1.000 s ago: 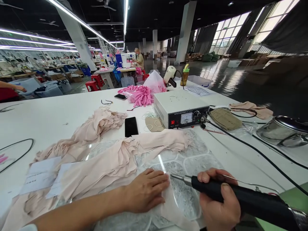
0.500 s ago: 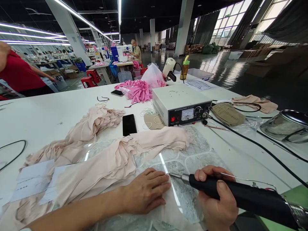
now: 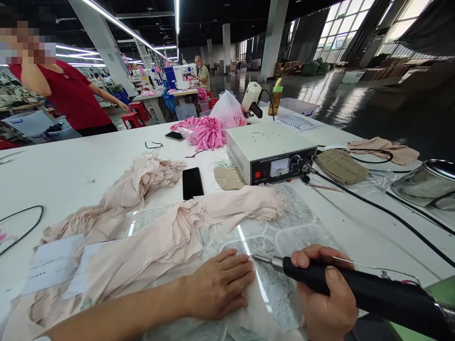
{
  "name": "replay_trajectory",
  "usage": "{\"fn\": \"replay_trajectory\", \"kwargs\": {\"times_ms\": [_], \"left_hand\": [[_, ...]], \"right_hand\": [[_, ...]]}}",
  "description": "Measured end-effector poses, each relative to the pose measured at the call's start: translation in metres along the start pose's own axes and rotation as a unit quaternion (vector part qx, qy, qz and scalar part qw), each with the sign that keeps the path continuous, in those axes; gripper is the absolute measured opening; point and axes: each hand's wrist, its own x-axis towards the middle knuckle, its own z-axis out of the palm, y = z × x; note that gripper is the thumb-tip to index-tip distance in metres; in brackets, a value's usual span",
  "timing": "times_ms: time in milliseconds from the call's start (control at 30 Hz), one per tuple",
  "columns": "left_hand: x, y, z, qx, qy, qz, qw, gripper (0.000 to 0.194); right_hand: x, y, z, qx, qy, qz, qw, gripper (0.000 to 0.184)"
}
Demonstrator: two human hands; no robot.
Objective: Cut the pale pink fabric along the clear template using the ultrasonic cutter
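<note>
My left hand [image 3: 221,286] lies flat, palm down, its fingers stretched out on a thin pale pink fabric piece [image 3: 249,315] over a clear patterned mat [image 3: 284,296]. My right hand [image 3: 325,289] is wrapped round the black handle of a handheld ultrasonic tool [image 3: 373,290]. The tool's narrow metal tip points left and sits right beside the fingertips of my left hand; whether it touches the fabric I cannot tell. Behind my left hand, layered pale pink fabric pieces [image 3: 152,255] lie in a stack, with a second bundle [image 3: 142,182] farther back.
A control box [image 3: 273,147] with a dial stands behind the mat; its black cable [image 3: 377,210] runs along the right. Nearby are a phone [image 3: 192,183], brown card pieces [image 3: 341,166], a metal pot [image 3: 428,184] and pink strips [image 3: 208,132]. A person in red [image 3: 73,94] stands beyond the table.
The person in red has moved right and more into view. My hands and the tool hold almost the same place on the fabric; the view has shifted slightly.
</note>
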Motion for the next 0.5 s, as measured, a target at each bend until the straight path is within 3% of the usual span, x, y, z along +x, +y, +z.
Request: {"fn": "replay_trajectory", "kwargs": {"times_ms": [500], "left_hand": [[0.0043, 0.0014, -0.0002, -0.017, -0.004, -0.006, 1.0, 0.037]], "right_hand": [[0.0008, 0.0009, -0.0011, -0.003, 0.007, 0.004, 1.0, 0.011]]}}
